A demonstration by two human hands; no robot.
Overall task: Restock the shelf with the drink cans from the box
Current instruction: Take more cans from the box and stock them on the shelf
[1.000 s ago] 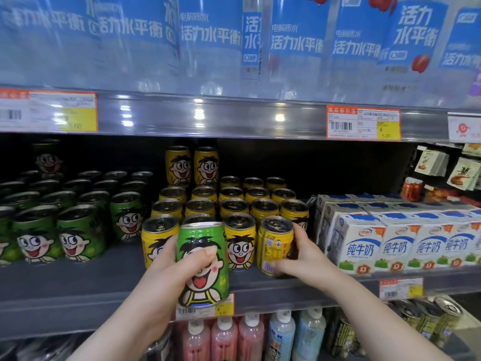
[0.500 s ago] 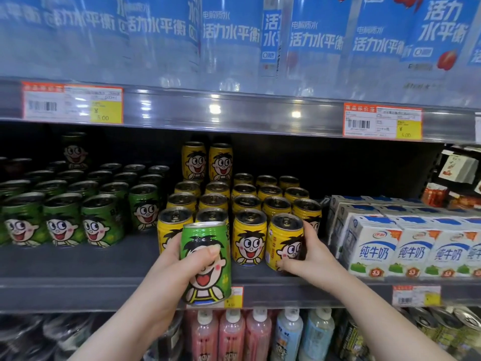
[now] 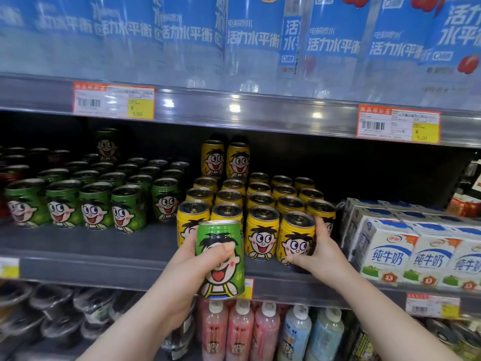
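My left hand (image 3: 191,261) grips a green drink can (image 3: 220,259) with a cartoon face, upright in front of the shelf edge (image 3: 104,269). My right hand (image 3: 316,252) grips the front right yellow can (image 3: 295,238) that stands on the shelf, its face turned toward me. Rows of yellow cans (image 3: 260,201) fill the shelf middle, with two more stacked at the back (image 3: 225,160). Green cans (image 3: 96,204) stand in rows to the left. The box is out of view.
White milk cartons (image 3: 416,246) stand right of the yellow cans. Blue-labelled bottle packs (image 3: 260,40) fill the upper shelf. Pink and pale bottles (image 3: 260,332) sit on the lower shelf. Bare shelf floor (image 3: 156,238) lies in front of the green rows.
My right hand has turned the front right yellow can so that its cartoon face points outward. The green can stays in my left hand. My view has shifted left.
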